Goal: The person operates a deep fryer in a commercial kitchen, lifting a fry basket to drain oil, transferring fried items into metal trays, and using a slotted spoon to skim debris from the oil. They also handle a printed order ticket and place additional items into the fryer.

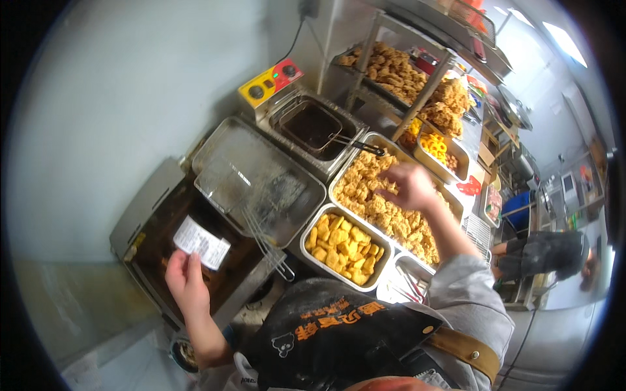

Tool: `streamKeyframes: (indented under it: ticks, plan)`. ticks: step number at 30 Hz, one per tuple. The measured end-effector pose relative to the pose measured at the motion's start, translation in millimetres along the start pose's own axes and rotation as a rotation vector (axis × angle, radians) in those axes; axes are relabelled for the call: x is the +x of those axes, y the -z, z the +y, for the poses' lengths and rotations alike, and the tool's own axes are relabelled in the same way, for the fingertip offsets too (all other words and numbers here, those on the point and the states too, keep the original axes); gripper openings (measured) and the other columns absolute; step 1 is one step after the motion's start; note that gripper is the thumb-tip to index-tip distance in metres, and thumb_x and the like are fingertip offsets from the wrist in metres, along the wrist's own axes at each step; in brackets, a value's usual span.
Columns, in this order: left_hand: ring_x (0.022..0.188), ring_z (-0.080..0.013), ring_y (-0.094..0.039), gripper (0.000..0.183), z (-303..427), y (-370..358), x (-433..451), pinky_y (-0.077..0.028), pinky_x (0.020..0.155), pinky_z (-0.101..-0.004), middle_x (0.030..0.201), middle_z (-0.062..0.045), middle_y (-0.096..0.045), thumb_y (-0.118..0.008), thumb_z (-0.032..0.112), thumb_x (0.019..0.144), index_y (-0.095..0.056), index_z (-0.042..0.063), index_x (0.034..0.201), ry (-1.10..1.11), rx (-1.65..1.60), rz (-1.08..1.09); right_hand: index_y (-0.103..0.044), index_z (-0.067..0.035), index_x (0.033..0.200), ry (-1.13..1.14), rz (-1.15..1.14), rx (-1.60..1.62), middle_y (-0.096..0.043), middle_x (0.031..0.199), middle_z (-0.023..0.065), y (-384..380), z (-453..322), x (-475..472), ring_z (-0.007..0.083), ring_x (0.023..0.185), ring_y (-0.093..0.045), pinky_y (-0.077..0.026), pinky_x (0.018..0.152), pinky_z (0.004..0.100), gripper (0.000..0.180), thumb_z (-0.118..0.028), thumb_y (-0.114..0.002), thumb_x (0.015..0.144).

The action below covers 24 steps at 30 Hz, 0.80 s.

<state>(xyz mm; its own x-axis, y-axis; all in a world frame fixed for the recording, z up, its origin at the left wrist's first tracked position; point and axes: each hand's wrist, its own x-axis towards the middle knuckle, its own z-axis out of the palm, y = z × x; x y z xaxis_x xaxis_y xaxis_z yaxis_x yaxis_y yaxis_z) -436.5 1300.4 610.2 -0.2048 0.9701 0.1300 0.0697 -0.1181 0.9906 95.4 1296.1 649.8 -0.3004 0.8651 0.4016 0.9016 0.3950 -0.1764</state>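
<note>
Between its thumb and fingers, my left hand [188, 283] pinches a printed paper slip [201, 243] above a dark, greasy cooking appliance. My right hand [408, 185] hovers over a long metal tray of fried chicken pieces [371, 195], fingers apart and curled downward; whether the fingertips touch the chicken cannot be told. Beside that tray, nearer my apron, is a smaller metal pan of golden nuggets [342, 244]. A metal container holding tongs [411, 283] stands to the right of the nuggets.
A deep fryer [313, 127] with a wire basket is behind a shallow greasy tray [259, 181], which has a wire skimmer [269, 244] across its edge. More fried chicken [391, 68] lies on a rack beyond. A pan of yellow rings [435, 146] adjoins. A person [547, 254] stands far right.
</note>
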Motion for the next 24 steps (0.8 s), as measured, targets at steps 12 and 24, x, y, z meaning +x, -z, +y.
streamKeyframes:
  ticks: [12, 24]
  plan:
    - [0.098, -0.0117, -0.067, 0.011, 11, -31, 19, -0.052, 0.092, -0.0286, 0.11, -0.009, -0.075, -0.061, 0.003, 0.108, -0.068, -0.004, 0.113, 0.018, -0.047, -0.066, -0.069, -0.004, 0.126, -0.902, 0.826, 0.79, -0.078, 0.098, 0.0045, 232, 136, 86, 0.0132, 0.079, -0.072, -0.054, 0.062, 0.03, 0.071, -0.071, -0.06, 0.103]
    - [0.099, -0.0115, -0.067, 0.011, 15, -15, 6, -0.052, 0.092, -0.0286, 0.11, -0.008, -0.076, -0.06, 0.002, 0.108, -0.068, -0.004, 0.113, -0.039, 0.004, -0.092, -0.062, 0.008, 0.126, -0.462, 0.578, 1.479, -0.073, 0.122, 0.0209, 236, 242, 159, 0.03, 0.113, -0.075, -0.064, 0.105, 0.0383, 0.026, -0.014, -0.061, 0.111]
